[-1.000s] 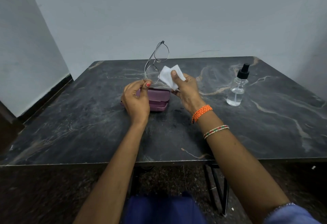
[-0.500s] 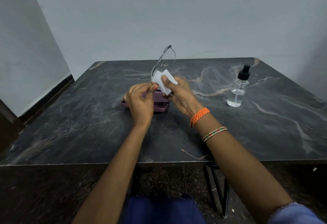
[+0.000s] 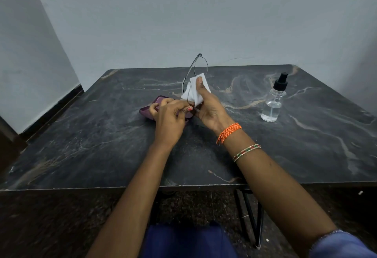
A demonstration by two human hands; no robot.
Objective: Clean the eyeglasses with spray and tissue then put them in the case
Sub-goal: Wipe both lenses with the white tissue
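Note:
Thin metal-framed eyeglasses point(image 3: 199, 64) stand upright above the table, one lens high, the lower lens wrapped in a white tissue point(image 3: 195, 92). My left hand point(image 3: 169, 118) pinches the bottom of the frame between thumb and fingertips. My right hand point(image 3: 210, 109) grips the tissue around the lower lens, thumb on top of it. A purple eyeglass case point(image 3: 152, 108) lies on the table right behind my left hand, mostly hidden by it. The clear spray bottle point(image 3: 274, 99) with a black pump stands upright to the right, apart from both hands.
The dark marble table point(image 3: 102, 145) has its front edge close to me and grey walls behind and to the left. Black metal table legs point(image 3: 252, 217) show below the edge on the right. My lap in blue cloth is under the table.
My right hand brought the tissue from beside the glasses onto the lower lens and folded it around. The glasses tilted slightly; the case now shows more to the left of my left hand.

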